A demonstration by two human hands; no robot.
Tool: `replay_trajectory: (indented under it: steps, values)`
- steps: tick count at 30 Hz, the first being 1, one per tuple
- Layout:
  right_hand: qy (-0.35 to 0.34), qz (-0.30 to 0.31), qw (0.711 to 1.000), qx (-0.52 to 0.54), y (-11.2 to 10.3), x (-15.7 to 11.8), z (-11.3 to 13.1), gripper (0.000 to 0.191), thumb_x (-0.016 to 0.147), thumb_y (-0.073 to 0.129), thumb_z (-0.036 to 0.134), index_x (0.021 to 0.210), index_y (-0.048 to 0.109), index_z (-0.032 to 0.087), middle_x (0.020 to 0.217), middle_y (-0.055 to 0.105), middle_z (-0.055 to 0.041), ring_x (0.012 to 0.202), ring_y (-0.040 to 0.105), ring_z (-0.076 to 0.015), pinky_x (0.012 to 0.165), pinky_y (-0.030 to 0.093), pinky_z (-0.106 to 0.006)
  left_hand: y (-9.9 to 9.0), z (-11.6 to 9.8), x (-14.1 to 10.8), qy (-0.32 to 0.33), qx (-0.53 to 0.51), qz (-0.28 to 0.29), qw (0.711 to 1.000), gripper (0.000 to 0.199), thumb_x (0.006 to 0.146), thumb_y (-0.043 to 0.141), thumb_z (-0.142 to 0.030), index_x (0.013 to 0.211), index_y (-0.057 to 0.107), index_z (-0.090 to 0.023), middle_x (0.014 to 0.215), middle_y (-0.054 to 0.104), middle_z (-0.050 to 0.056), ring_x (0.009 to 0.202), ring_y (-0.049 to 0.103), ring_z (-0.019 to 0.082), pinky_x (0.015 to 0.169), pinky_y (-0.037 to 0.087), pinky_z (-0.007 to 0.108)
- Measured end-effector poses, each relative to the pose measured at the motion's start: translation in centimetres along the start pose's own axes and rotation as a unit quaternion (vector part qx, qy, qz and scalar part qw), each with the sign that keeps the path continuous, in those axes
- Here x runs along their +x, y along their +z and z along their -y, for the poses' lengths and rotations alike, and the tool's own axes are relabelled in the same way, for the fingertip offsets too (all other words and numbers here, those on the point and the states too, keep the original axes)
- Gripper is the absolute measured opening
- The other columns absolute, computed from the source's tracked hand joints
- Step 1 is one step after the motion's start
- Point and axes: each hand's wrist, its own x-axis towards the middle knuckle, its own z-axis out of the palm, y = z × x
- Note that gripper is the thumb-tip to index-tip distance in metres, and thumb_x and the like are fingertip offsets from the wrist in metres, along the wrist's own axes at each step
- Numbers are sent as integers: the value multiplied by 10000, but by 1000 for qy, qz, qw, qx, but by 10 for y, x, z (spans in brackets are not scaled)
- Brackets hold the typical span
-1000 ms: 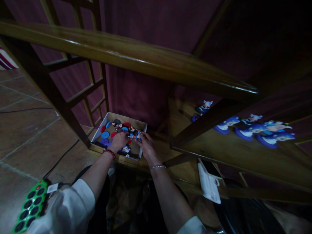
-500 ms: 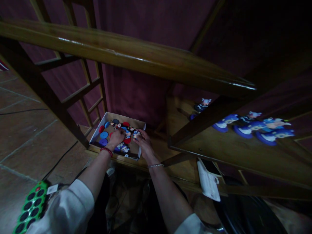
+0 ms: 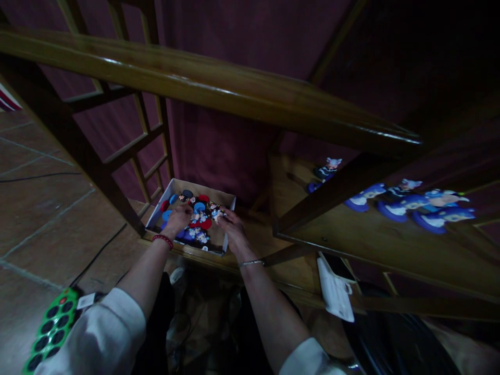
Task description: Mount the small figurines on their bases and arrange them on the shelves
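A shallow cardboard box [image 3: 203, 191] sits on a low wooden ledge, holding red and blue round discs [image 3: 199, 207] and small cartoon figurines [image 3: 197, 233]. My left hand [image 3: 178, 219] reaches into the box's left half, its fingers down among the discs; whether it grips anything is hidden. My right hand [image 3: 233, 230] is at the box's right side, its fingertips pinching a small figurine [image 3: 216, 211]. A red beaded bracelet circles my left wrist, and a thin silver one circles my right.
To the right, blue-based figurines [image 3: 429, 221] stand on a wooden shelf [image 3: 351, 250]. Wooden rails and lattice [image 3: 195, 78] pass above the box. A green button panel [image 3: 50, 328], white packet [image 3: 334, 294], black bag [image 3: 390, 344] and floor cable [image 3: 97, 252] lie below.
My left hand has shifted left within the box, now covering more of the blue discs. My right hand stays at the figurine, which has moved slightly left. The view has shifted a little.
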Motion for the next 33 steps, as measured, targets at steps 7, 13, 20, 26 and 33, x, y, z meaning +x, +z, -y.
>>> replay_trajectory:
  steps: [7,13,20,26,33]
  values:
    - [-3,-6,1000,-13,0,3,0,396,554,682,291,934,621,197,878,658,-26,797,607,-176,738,482,-307,1,-5,-3,31,109,9,993,247,787,443,-176,929,645,-197,980,662,46,912,599,161,788,424,217]
    - [-14,-8,999,-49,-2,8,-3,373,578,651,285,942,608,213,902,656,-18,819,609,-173,765,482,-310,3,-5,-4,51,140,-21,989,277,786,441,-176,974,643,-199,1020,655,48,955,592,169,826,425,222]
    - [-38,-14,993,-110,1,10,1,331,611,619,270,936,612,207,914,655,-26,850,603,-172,779,474,-294,0,2,-3,66,136,-24,988,266,751,489,-165,958,646,-221,998,661,8,952,589,141,823,432,184]
    - [-46,-22,985,-164,4,10,1,325,632,597,275,952,615,223,931,655,-15,857,605,-172,765,480,-283,-8,0,-7,38,106,-24,993,282,745,494,-156,975,646,-218,984,667,7,923,602,142,819,444,192]
    - [-46,-27,982,-181,11,10,2,313,625,589,252,934,615,213,936,654,-22,867,603,-177,755,482,-279,-9,-2,-8,55,95,-20,994,278,757,480,-141,969,642,-216,964,674,1,944,598,136,840,442,204]
